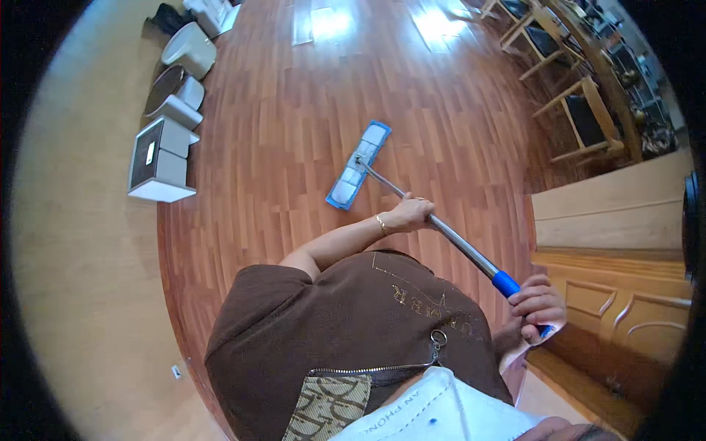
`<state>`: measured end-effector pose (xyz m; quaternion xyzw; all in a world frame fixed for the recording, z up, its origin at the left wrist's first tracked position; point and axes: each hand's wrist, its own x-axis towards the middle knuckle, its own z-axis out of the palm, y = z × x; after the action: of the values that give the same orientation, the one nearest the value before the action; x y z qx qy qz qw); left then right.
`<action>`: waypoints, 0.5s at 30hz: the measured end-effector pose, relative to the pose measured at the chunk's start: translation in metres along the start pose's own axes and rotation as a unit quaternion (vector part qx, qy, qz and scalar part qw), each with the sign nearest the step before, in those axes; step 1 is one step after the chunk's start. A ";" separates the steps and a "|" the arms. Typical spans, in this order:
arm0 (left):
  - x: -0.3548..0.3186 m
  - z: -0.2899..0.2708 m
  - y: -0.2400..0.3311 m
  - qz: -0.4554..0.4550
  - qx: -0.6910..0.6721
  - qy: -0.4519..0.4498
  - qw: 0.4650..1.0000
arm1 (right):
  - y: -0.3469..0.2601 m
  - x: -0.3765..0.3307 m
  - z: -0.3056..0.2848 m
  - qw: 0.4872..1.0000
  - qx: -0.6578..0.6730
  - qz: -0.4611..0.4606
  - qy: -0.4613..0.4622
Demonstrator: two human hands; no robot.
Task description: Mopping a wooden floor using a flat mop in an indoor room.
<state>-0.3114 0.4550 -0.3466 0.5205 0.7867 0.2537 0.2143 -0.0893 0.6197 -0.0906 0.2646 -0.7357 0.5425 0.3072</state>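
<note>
A flat mop with a blue-edged pale pad point(359, 165) lies on the reddish wooden floor point(294, 110) ahead of me. Its metal pole point(460, 242) runs back toward my right side and ends in a blue grip. My left hand point(409, 214), with a thin bracelet on the wrist, is closed around the pole's middle. My right hand point(539, 306) clasps the blue grip near the pole's top end. My brown shirt fills the lower middle of the view.
Grey and white boxy units point(160, 159) and rounded bins point(190, 48) stand along the beige wall at left. Wooden chairs point(585, 117) and a table stand at the far right. A wooden cabinet point(618, 294) with panelled doors is close at my right.
</note>
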 end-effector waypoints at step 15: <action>-0.185 -0.002 -0.138 -0.277 -0.031 0.275 0.920 | 0.116 0.049 0.124 0.921 0.260 0.181 -0.227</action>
<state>-0.3427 0.2374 -0.4176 0.1851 0.9191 0.3412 0.0672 -0.2264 0.5295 -0.1550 0.3134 -0.6542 0.6865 -0.0507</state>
